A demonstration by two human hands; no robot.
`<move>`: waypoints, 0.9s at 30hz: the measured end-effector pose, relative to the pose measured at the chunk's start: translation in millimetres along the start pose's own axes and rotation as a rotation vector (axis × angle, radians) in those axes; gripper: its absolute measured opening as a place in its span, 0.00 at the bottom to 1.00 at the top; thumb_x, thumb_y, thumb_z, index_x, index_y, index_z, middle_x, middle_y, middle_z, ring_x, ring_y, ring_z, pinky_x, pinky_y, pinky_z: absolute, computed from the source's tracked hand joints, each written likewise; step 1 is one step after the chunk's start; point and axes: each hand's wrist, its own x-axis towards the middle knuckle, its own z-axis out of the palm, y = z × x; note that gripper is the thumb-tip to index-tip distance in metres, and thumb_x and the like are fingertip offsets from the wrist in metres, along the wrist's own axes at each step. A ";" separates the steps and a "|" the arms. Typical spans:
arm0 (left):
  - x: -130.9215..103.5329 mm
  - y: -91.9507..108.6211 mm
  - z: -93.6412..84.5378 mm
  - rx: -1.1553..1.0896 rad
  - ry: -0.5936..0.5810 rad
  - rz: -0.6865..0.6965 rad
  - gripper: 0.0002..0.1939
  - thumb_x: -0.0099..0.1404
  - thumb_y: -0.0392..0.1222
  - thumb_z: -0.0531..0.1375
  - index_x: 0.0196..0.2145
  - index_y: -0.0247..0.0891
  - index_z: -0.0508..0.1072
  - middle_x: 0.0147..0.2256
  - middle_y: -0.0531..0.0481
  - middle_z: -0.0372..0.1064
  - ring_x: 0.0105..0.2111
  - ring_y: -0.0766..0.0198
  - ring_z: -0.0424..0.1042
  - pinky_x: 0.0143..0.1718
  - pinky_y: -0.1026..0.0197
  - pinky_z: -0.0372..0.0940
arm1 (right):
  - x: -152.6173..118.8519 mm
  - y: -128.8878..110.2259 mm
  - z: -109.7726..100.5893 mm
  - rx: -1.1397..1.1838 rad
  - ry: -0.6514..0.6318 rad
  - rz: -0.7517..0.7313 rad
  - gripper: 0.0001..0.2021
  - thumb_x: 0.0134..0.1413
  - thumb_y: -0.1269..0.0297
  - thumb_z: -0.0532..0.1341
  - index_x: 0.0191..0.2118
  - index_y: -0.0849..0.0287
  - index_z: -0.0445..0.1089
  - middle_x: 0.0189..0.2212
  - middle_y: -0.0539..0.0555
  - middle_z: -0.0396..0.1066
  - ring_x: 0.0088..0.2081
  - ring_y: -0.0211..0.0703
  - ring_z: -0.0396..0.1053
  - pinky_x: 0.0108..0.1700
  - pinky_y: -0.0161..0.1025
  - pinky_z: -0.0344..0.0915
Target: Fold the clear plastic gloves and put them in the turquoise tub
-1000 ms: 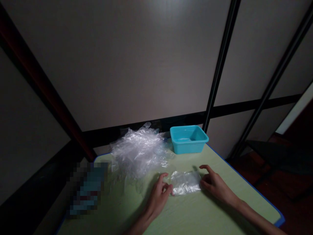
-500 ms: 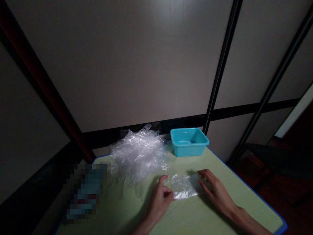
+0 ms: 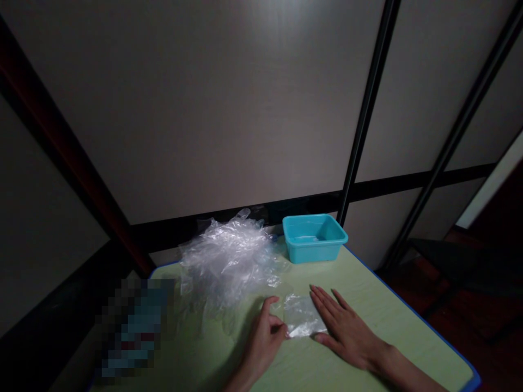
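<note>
One flattened piece of clear plastic film (image 3: pixel 301 317) is seen lying on a pale green, blue-edged table (image 3: pixel 378 305). Its right end is covered by the right hand (image 3: pixel 347 329), laid palm down with fingers outstretched and thumb spread apart. Its near left corner is met by the left hand (image 3: pixel 265 329), whose index finger is raised in a hook away from the thumb; whether the corner is pinched cannot be told. Beyond the left hand, a loose pile of clear plastic (image 3: pixel 231 258) is heaped, with a turquoise tub (image 3: pixel 314 253) placed just beside it. Farther left, a teal object (image 3: pixel 141 326) is masked by pixelation. The table is backed by pale panels (image 3: pixel 245 120) framed with dark strips (image 3: pixel 370 103).
</note>
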 end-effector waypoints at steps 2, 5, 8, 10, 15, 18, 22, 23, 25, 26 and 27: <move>-1.6 5.1 -5.5 0.088 0.031 0.027 0.23 0.51 0.32 0.52 0.47 0.33 0.56 0.21 0.56 0.65 0.25 0.62 0.69 0.30 0.62 0.62 | -0.1 -0.9 -1.0 0.010 0.004 0.006 0.34 0.58 0.50 0.46 0.62 0.61 0.29 0.61 0.61 0.34 0.61 0.51 0.37 0.58 0.55 0.39; -5.7 23.6 -6.2 0.357 0.128 0.182 0.20 0.52 0.33 0.52 0.45 0.34 0.61 0.35 0.47 0.67 0.37 0.58 0.68 0.41 0.57 0.61 | 0.1 -1.8 -1.3 0.013 0.001 0.021 0.33 0.59 0.52 0.45 0.62 0.61 0.30 0.61 0.61 0.34 0.61 0.51 0.37 0.58 0.54 0.40; -7.0 45.2 12.5 0.633 -0.036 0.362 0.25 0.57 0.38 0.53 0.53 0.34 0.58 0.53 0.41 0.57 0.53 0.53 0.55 0.53 0.52 0.52 | 0.8 -1.0 1.5 0.004 0.010 0.021 0.29 0.60 0.56 0.44 0.62 0.61 0.31 0.61 0.60 0.35 0.61 0.50 0.38 0.58 0.54 0.40; -3.9 50.6 31.9 0.780 -0.214 0.446 0.32 0.60 0.47 0.53 0.58 0.32 0.49 0.59 0.41 0.45 0.58 0.52 0.45 0.56 0.51 0.46 | 1.8 0.2 5.1 -0.017 0.015 0.017 0.28 0.60 0.59 0.45 0.62 0.60 0.32 0.61 0.59 0.37 0.61 0.49 0.39 0.58 0.53 0.41; 9.1 24.3 63.7 0.937 -0.309 0.535 0.41 0.62 0.58 0.48 0.60 0.24 0.40 0.61 0.36 0.32 0.60 0.52 0.32 0.58 0.52 0.42 | 4.5 1.7 9.9 -0.058 0.013 0.004 0.29 0.59 0.59 0.47 0.62 0.57 0.34 0.60 0.58 0.41 0.60 0.50 0.40 0.57 0.54 0.45; 11.5 8.5 64.7 0.981 -0.278 0.542 0.42 0.61 0.58 0.49 0.60 0.24 0.38 0.61 0.36 0.31 0.60 0.51 0.31 0.58 0.51 0.43 | 4.7 0.6 6.9 -0.042 0.025 -0.003 0.28 0.60 0.58 0.45 0.62 0.58 0.34 0.60 0.58 0.42 0.60 0.49 0.40 0.58 0.53 0.45; 8.9 10.0 62.1 1.008 -0.248 0.507 0.42 0.60 0.62 0.47 0.60 0.24 0.42 0.60 0.36 0.32 0.59 0.49 0.33 0.58 0.50 0.42 | 3.9 -1.5 1.7 -0.012 0.023 0.019 0.28 0.60 0.60 0.44 0.62 0.59 0.32 0.61 0.57 0.39 0.60 0.48 0.40 0.58 0.52 0.44; 8.4 11.8 61.7 1.012 -0.248 0.490 0.43 0.60 0.63 0.46 0.59 0.23 0.44 0.60 0.35 0.33 0.59 0.48 0.34 0.58 0.50 0.42 | 3.8 -2.0 0.7 -0.005 0.023 0.025 0.28 0.60 0.60 0.45 0.62 0.59 0.32 0.61 0.57 0.38 0.60 0.48 0.40 0.58 0.52 0.44; 8.2 12.9 59.9 1.016 -0.240 0.472 0.44 0.59 0.64 0.45 0.59 0.22 0.46 0.60 0.34 0.36 0.59 0.47 0.36 0.57 0.50 0.44 | 3.6 -2.9 -0.6 0.009 0.022 0.032 0.27 0.60 0.62 0.45 0.62 0.60 0.33 0.61 0.57 0.38 0.60 0.48 0.40 0.58 0.52 0.43; 8.3 11.9 58.1 1.018 -0.230 0.476 0.44 0.59 0.65 0.45 0.59 0.23 0.46 0.60 0.34 0.36 0.59 0.47 0.37 0.57 0.50 0.44 | 3.5 -3.2 -1.1 0.014 0.020 0.031 0.27 0.60 0.63 0.45 0.62 0.60 0.34 0.61 0.57 0.37 0.60 0.48 0.40 0.58 0.52 0.43; 8.3 10.0 55.5 1.021 -0.219 0.486 0.44 0.59 0.65 0.45 0.59 0.24 0.45 0.60 0.34 0.37 0.59 0.47 0.37 0.57 0.50 0.45 | 3.3 -3.5 -1.3 0.019 0.018 0.030 0.27 0.60 0.63 0.45 0.62 0.60 0.34 0.61 0.57 0.37 0.61 0.48 0.39 0.59 0.52 0.42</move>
